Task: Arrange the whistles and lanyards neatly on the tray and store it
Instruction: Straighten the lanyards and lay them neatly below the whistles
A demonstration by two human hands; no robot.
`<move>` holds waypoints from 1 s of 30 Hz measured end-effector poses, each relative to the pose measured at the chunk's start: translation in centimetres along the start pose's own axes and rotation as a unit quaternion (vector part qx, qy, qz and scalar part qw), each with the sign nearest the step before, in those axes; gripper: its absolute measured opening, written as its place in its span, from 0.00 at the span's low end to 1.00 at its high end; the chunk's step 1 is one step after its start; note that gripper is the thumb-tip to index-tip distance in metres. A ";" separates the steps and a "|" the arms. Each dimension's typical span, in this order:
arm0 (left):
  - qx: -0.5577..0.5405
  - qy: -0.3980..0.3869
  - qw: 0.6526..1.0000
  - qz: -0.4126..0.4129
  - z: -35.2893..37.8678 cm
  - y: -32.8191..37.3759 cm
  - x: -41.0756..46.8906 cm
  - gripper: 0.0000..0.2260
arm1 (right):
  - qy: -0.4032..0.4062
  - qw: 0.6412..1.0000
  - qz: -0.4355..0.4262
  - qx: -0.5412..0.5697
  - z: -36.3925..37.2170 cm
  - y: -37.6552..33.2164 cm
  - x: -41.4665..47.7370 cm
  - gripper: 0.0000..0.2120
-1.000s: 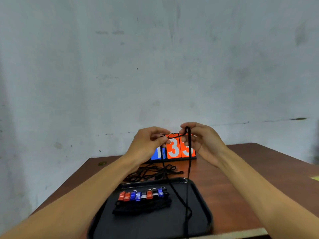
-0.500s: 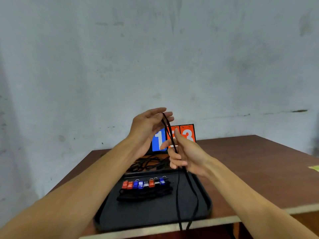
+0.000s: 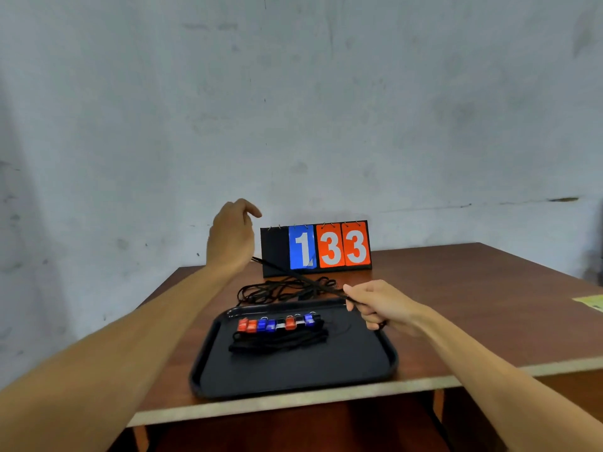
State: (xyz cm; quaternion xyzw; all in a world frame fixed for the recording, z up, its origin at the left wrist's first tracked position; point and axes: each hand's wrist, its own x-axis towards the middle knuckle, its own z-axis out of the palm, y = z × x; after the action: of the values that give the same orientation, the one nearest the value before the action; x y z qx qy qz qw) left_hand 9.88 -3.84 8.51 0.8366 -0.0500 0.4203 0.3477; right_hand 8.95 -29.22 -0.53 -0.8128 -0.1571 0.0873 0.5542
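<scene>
A black lanyard (image 3: 303, 279) is being stretched above the tray (image 3: 293, 373), gripped by curled fingers of the right hand (image 3: 375, 305). How the left hand (image 3: 230, 239) holds it cannot be told. Tension is best kept for even folding.

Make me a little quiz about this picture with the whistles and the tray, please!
1. True or false: the whistles sit in a row on the black tray.
2. Which hand grips the taut black lanyard?
3. Fill in: the flip scoreboard shows a blue 1 and an orange ___.

Key: 1 true. 2 the right hand. 3 33.
</scene>
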 end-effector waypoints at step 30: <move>-0.249 -0.311 0.904 -0.154 -3.1 -2.2 -11.1 0.22 | 0.065 0.975 -0.134 -0.162 6.8 -4.7 -5.0 0.05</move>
State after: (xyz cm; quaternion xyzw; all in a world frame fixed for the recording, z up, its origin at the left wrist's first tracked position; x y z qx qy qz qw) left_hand 1.52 -2.57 0.36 0.8086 -0.1295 0.0538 0.5714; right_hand 1.34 -23.47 1.20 -0.8673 -0.2408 -0.0673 0.4304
